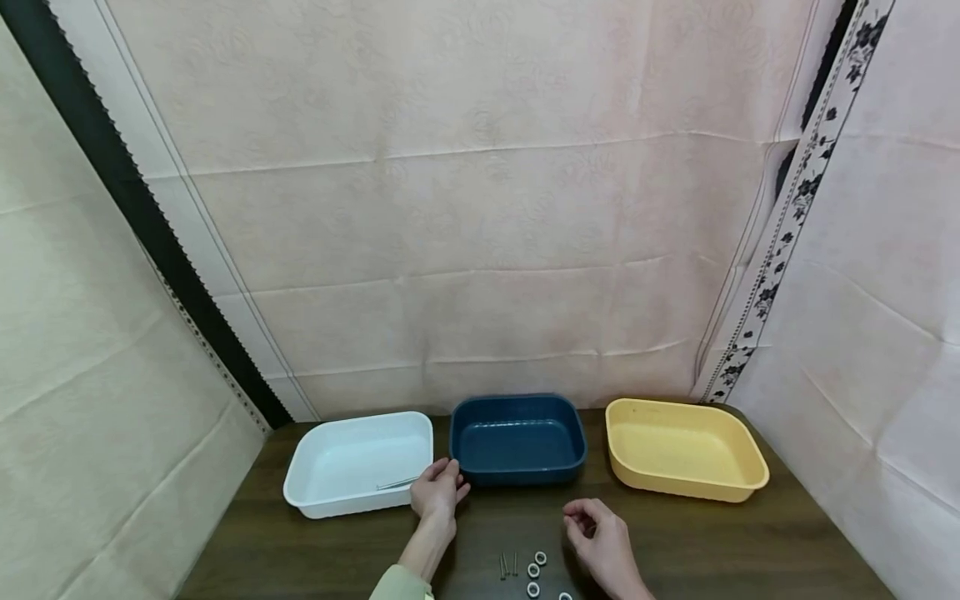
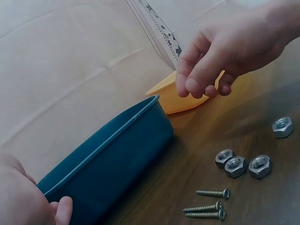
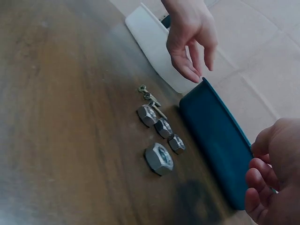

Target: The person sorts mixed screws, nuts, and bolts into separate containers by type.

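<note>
My left hand (image 1: 437, 490) hovers between the white tray (image 1: 318, 506) and the dark blue tray (image 1: 517, 478), its loosely bent fingers at the blue tray's near left corner. A thin silver rod-like thing (image 1: 396, 483) shows over the white tray, running up to this hand. In the right wrist view, nothing shows between the left hand's (image 3: 191, 44) fingers. My right hand (image 1: 600, 542) is held above the table, right of several hex nuts (image 2: 235, 166), fingers loosely curled and thumb close to the index finger. Nothing shows in it. Several small screws (image 2: 205, 208) lie beside the nuts.
A yellow tray (image 1: 686, 485) stands at the right, in line with the white and blue trays along the back of the brown wooden table (image 1: 300, 550). Pale cloth (image 1: 480, 217) hangs behind the trays and at both sides.
</note>
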A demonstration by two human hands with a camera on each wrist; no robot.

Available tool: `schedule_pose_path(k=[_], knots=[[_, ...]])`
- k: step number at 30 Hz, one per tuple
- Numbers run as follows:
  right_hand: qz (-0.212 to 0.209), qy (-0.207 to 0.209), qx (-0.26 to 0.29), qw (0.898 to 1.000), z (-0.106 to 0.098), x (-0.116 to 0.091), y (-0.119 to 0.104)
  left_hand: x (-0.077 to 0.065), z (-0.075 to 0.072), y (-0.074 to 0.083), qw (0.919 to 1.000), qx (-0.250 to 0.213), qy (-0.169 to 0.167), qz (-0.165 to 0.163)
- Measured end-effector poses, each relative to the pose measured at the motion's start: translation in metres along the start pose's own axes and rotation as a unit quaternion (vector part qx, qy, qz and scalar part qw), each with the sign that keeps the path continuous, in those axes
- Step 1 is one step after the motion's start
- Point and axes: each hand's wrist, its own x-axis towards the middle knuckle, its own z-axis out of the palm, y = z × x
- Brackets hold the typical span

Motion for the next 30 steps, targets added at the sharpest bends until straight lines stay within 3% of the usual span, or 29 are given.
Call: schedule_pose_path(k=[8,20,25,30], knots=[[0.051,-0.057,0.006,0.997,-0.004,-0.01,-0.006,0.008,0.006,-0.003,0.9993,0.005,0.035,0.013],[0.109,-0.151,0.026,0.982,-0.02,-0.028,-0.009,0.02,0.016,-0.005,0.999,0.0,0.044,0.004],[0.12,-0.169,0.03,0.978,-0.022,-0.035,-0.006,0.019,0.016,-0.004,0.9993,0.001,0.038,0.005],[0.087,-0.176,0.039,0.98,-0.019,-0.045,0.001,0.019,0.017,-0.004,0.9993,-0.002,0.036,0.004]])
